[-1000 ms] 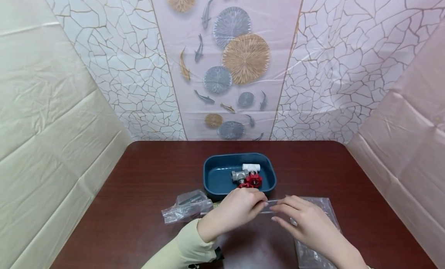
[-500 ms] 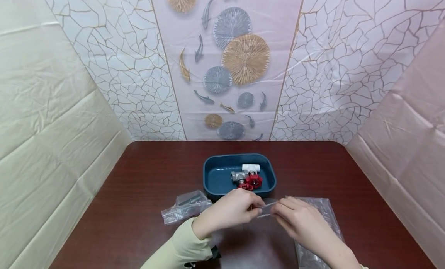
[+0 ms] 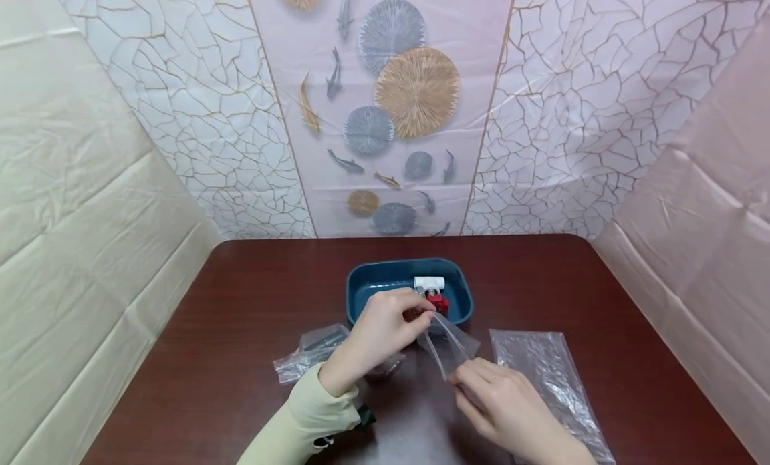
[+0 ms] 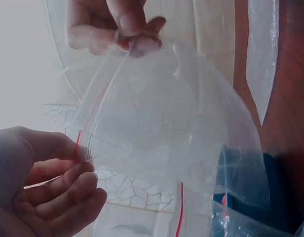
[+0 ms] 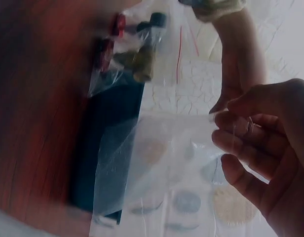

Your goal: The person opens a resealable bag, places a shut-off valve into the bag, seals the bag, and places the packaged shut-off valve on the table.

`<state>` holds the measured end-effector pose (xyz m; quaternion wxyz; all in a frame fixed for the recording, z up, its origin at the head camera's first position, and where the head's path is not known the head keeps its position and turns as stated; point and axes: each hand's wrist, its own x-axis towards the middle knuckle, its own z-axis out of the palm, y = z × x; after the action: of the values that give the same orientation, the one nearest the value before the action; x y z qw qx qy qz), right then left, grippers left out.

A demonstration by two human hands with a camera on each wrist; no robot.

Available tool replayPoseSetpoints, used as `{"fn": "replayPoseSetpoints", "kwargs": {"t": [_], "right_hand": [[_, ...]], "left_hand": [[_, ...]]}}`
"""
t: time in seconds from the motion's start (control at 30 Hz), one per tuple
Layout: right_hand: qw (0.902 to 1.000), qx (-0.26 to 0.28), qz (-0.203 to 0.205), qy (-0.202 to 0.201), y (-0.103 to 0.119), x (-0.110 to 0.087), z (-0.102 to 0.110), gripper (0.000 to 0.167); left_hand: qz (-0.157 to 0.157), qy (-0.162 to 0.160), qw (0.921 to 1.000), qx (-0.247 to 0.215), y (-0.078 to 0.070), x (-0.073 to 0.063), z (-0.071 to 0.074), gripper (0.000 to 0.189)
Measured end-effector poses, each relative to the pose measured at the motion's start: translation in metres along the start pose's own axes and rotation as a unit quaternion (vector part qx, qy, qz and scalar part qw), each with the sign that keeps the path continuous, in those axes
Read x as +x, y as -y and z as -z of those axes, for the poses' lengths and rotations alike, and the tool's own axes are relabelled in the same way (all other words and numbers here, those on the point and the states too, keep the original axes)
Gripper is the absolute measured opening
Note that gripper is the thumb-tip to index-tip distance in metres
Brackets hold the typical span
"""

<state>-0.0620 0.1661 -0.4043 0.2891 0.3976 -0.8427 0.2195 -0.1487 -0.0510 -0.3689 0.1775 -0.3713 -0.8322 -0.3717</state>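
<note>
A clear zip bag (image 3: 448, 348) with a red line along its mouth is stretched between both hands. My left hand (image 3: 381, 328) pinches one side of the mouth, in front of the blue tray. Lower and to the right, my right hand (image 3: 496, 395) pinches the other side. In the left wrist view the bag (image 4: 176, 123) hangs flat and see-through, with my left thumb and forefinger (image 4: 68, 148) at the red line. Through the bag (image 5: 157, 163), the right wrist view shows the patterned wall. My left forearm partly covers a second filled bag (image 3: 388, 366).
The blue tray (image 3: 356, 278) holds a white pipe fitting (image 3: 429, 283) and a red-handled valve (image 3: 439, 301), partly behind my left hand. A bag with a dark piece inside (image 3: 319, 338) lies on the left. Flat clear bags (image 3: 544, 365) lie on the right.
My left hand has moved up over the tray's front edge and my right hand down towards me. The bag's mouth is now drawn out between them. The head view has tilted slightly.
</note>
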Motion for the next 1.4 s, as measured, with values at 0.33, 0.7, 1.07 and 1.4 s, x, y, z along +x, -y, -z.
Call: {"fn": "replayPoseSetpoints", "kwargs": {"t": [0.33, 0.7, 1.07, 1.4], "right_hand": [[0.999, 0.013, 0.04, -0.018, -0.003, 0.014, 0.006, 0.028], [0.9904, -0.04, 0.033, -0.129, -0.036, 0.06, 0.048, 0.032], [0.9961, -0.033, -0.049, -0.066, -0.061, 0.086, 0.045, 0.013], [0.9693, 0.041, -0.192, 0.149, -0.116, 0.128, 0.006, 0.024]], "left_hand": [[-0.009, 0.022, 0.9982, 0.055, -0.001, -0.006, 0.006, 0.007], [-0.012, 0.022, 0.997, 0.073, 0.0, -0.02, 0.005, 0.006], [-0.011, 0.033, 0.9957, 0.086, 0.002, -0.023, 0.004, 0.007], [-0.014, 0.051, 0.9948, 0.087, 0.003, -0.022, 0.001, 0.006]]}}
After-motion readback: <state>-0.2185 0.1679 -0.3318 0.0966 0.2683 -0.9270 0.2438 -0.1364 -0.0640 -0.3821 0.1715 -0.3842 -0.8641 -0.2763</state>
